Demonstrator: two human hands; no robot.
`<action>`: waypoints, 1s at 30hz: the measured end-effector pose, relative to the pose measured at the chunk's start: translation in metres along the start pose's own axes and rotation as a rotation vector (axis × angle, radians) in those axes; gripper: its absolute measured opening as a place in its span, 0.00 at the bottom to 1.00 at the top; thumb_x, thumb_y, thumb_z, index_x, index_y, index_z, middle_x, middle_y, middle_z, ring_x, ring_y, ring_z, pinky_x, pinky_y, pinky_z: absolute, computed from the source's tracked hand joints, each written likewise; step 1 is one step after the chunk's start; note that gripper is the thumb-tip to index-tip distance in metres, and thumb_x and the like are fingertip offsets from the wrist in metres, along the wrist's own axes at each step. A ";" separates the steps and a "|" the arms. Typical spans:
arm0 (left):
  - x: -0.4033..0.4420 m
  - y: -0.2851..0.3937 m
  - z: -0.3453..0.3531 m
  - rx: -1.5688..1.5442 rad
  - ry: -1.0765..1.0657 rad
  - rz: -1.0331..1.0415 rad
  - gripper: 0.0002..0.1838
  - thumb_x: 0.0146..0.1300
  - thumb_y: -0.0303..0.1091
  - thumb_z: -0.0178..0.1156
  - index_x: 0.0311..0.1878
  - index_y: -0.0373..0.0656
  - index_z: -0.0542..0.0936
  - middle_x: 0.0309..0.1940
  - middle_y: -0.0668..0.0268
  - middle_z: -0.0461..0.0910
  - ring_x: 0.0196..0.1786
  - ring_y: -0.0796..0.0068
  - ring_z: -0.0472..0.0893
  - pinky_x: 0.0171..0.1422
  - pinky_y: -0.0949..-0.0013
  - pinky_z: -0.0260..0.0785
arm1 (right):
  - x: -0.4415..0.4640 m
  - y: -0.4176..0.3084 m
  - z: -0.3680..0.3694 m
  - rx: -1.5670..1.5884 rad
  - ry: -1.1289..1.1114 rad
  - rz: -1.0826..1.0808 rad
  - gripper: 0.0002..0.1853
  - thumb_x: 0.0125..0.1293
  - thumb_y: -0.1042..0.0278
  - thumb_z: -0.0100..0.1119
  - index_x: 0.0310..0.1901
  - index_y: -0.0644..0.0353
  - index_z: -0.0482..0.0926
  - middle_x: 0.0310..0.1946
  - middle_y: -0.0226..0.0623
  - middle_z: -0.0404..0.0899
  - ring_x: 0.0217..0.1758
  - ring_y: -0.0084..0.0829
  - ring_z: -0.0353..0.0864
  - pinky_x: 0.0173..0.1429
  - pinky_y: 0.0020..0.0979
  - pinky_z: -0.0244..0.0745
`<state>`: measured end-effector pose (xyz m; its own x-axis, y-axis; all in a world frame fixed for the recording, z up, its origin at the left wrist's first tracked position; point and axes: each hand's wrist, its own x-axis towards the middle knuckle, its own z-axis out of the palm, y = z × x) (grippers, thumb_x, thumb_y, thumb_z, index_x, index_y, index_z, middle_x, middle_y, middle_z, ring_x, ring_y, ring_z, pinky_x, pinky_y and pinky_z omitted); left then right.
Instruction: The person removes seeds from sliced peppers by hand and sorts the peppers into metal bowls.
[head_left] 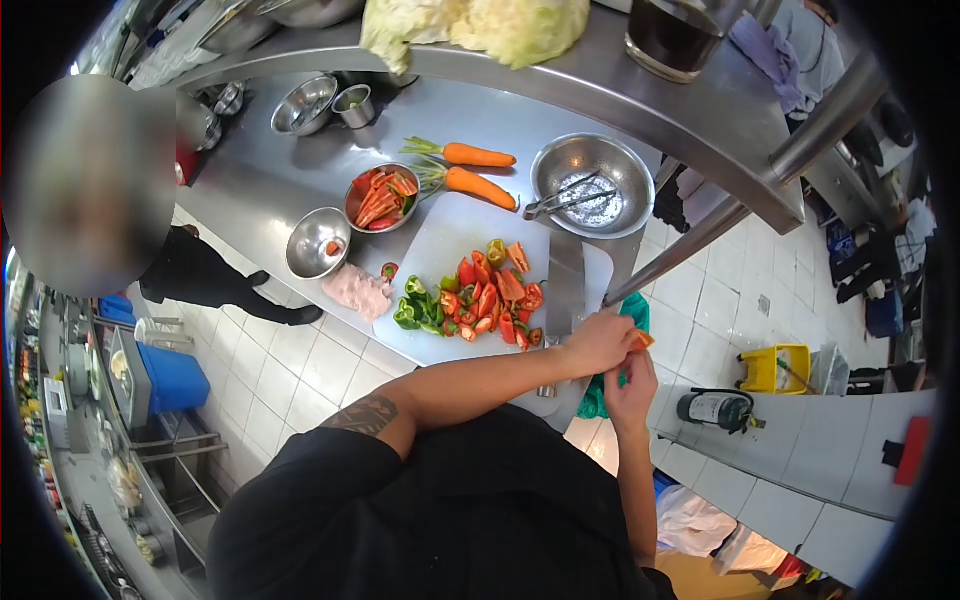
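Steel counter [235, 165] ahead: at its near right corner, left hand [600, 345] and right hand [632, 390] meet, fingertips pinching an orange piece [643, 341] over green cloth [634, 312]. Board [455, 222] lies along the near edge, bearing chopped peppers [487, 302] and knife [567, 285]. Beyond sit carrots [478, 155]; toward the far right corner, bowl [605, 160] holds tongs [575, 195].

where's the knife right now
In the head view, the knife lies on the right side of the board, just right of the chopped peppers, its handle partly hidden by the left forearm.
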<state>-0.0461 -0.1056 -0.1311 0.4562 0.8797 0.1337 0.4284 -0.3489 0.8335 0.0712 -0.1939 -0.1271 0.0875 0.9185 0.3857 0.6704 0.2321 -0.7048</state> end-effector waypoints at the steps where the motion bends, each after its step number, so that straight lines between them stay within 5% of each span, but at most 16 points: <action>1: -0.002 0.005 -0.016 -0.002 0.007 0.005 0.09 0.67 0.34 0.58 0.37 0.37 0.81 0.34 0.48 0.83 0.41 0.40 0.82 0.47 0.46 0.74 | -0.004 0.000 -0.002 -0.037 -0.047 -0.047 0.06 0.55 0.83 0.61 0.33 0.65 0.74 0.31 0.46 0.74 0.34 0.50 0.77 0.38 0.42 0.74; 5: -0.026 -0.015 -0.119 -0.022 0.288 0.011 0.08 0.69 0.27 0.58 0.47 0.39 0.83 0.36 0.50 0.85 0.40 0.49 0.86 0.44 0.57 0.78 | -0.020 0.056 -0.005 -0.225 -0.082 0.103 0.09 0.56 0.82 0.60 0.40 0.66 0.79 0.41 0.49 0.80 0.45 0.52 0.81 0.50 0.47 0.76; 7: -0.045 -0.048 -0.176 -0.067 0.552 0.014 0.09 0.70 0.23 0.56 0.50 0.38 0.82 0.37 0.55 0.86 0.39 0.62 0.87 0.45 0.63 0.78 | -0.039 0.095 -0.005 -0.303 -0.131 0.092 0.10 0.56 0.82 0.59 0.41 0.66 0.81 0.44 0.50 0.82 0.45 0.52 0.82 0.49 0.47 0.76; 8: -0.050 -0.075 -0.206 0.032 0.684 -0.078 0.09 0.67 0.21 0.56 0.48 0.38 0.82 0.38 0.50 0.86 0.40 0.53 0.87 0.44 0.58 0.78 | -0.043 0.101 -0.002 -0.377 -0.187 0.082 0.11 0.57 0.83 0.58 0.41 0.66 0.82 0.47 0.51 0.83 0.45 0.53 0.83 0.49 0.47 0.76; 10: -0.064 -0.114 -0.267 0.135 0.856 -0.197 0.07 0.68 0.26 0.59 0.47 0.37 0.81 0.36 0.48 0.86 0.38 0.50 0.87 0.42 0.55 0.77 | -0.035 0.079 -0.002 -0.403 -0.251 0.296 0.05 0.58 0.74 0.65 0.35 0.65 0.84 0.41 0.52 0.85 0.44 0.52 0.84 0.47 0.47 0.77; 12: -0.071 -0.153 -0.299 0.182 0.936 -0.239 0.08 0.69 0.29 0.60 0.46 0.37 0.82 0.35 0.48 0.85 0.37 0.48 0.86 0.42 0.53 0.77 | -0.011 0.034 -0.002 -0.485 -0.191 0.572 0.13 0.57 0.63 0.71 0.28 0.66 0.83 0.32 0.53 0.84 0.40 0.53 0.84 0.44 0.47 0.76; 14: -0.079 -0.204 -0.317 0.450 0.721 -0.466 0.12 0.65 0.35 0.64 0.45 0.35 0.82 0.32 0.48 0.84 0.34 0.46 0.84 0.43 0.47 0.77 | -0.006 0.032 0.000 -0.480 -0.162 0.535 0.16 0.56 0.60 0.73 0.26 0.66 0.82 0.30 0.53 0.83 0.38 0.53 0.83 0.43 0.47 0.76; 16: -0.078 -0.198 -0.309 0.756 0.897 -0.303 0.15 0.56 0.33 0.64 0.45 0.34 0.81 0.42 0.45 0.80 0.50 0.43 0.79 0.57 0.46 0.71 | -0.007 0.044 0.011 -0.489 -0.098 0.325 0.19 0.56 0.58 0.74 0.24 0.67 0.80 0.27 0.53 0.81 0.33 0.54 0.80 0.40 0.48 0.73; 18: -0.058 -0.203 -0.294 0.714 0.723 -0.337 0.18 0.56 0.31 0.61 0.50 0.35 0.80 0.46 0.47 0.79 0.53 0.46 0.77 0.60 0.46 0.69 | -0.002 0.040 0.017 -0.386 -0.073 0.324 0.17 0.57 0.61 0.72 0.26 0.66 0.76 0.25 0.51 0.76 0.32 0.54 0.76 0.37 0.50 0.68; 19: -0.048 -0.194 -0.269 0.639 0.812 -0.166 0.18 0.57 0.29 0.59 0.51 0.35 0.80 0.47 0.47 0.80 0.54 0.47 0.78 0.62 0.46 0.69 | 0.000 0.049 0.020 -0.314 -0.082 0.366 0.15 0.57 0.63 0.71 0.27 0.66 0.77 0.25 0.50 0.77 0.32 0.52 0.78 0.38 0.48 0.71; 22: -0.011 -0.154 -0.223 0.216 0.179 0.073 0.23 0.56 0.30 0.65 0.58 0.43 0.82 0.56 0.52 0.81 0.63 0.51 0.77 0.68 0.53 0.70 | 0.010 0.028 0.027 -0.214 -0.032 0.269 0.09 0.57 0.71 0.69 0.29 0.67 0.80 0.22 0.48 0.81 0.25 0.42 0.81 0.34 0.39 0.75; 25: 0.017 -0.138 -0.206 0.294 -0.191 0.056 0.19 0.53 0.28 0.69 0.50 0.42 0.86 0.51 0.52 0.84 0.57 0.52 0.82 0.61 0.53 0.75 | 0.020 -0.001 0.033 -0.197 -0.013 0.317 0.08 0.58 0.73 0.68 0.30 0.68 0.80 0.22 0.45 0.81 0.24 0.36 0.81 0.34 0.37 0.76; 28: 0.037 -0.146 -0.207 0.447 -0.386 -0.051 0.14 0.51 0.26 0.69 0.44 0.40 0.86 0.44 0.51 0.86 0.53 0.52 0.85 0.55 0.55 0.78 | 0.026 -0.014 0.037 -0.136 0.017 0.345 0.07 0.59 0.74 0.67 0.29 0.69 0.80 0.21 0.42 0.80 0.24 0.31 0.80 0.33 0.34 0.75; 30: 0.033 -0.162 -0.212 0.445 -0.284 -0.002 0.13 0.50 0.25 0.69 0.42 0.39 0.85 0.42 0.51 0.86 0.51 0.51 0.85 0.53 0.54 0.78 | 0.021 -0.016 0.042 -0.082 0.038 0.400 0.07 0.60 0.74 0.67 0.29 0.69 0.80 0.22 0.39 0.81 0.24 0.29 0.79 0.33 0.32 0.75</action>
<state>-0.2664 0.0483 -0.1483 0.6220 0.7799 -0.0696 0.6912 -0.5052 0.5168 0.0313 -0.1645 -0.1328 0.3793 0.9183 0.1133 0.6341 -0.1688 -0.7546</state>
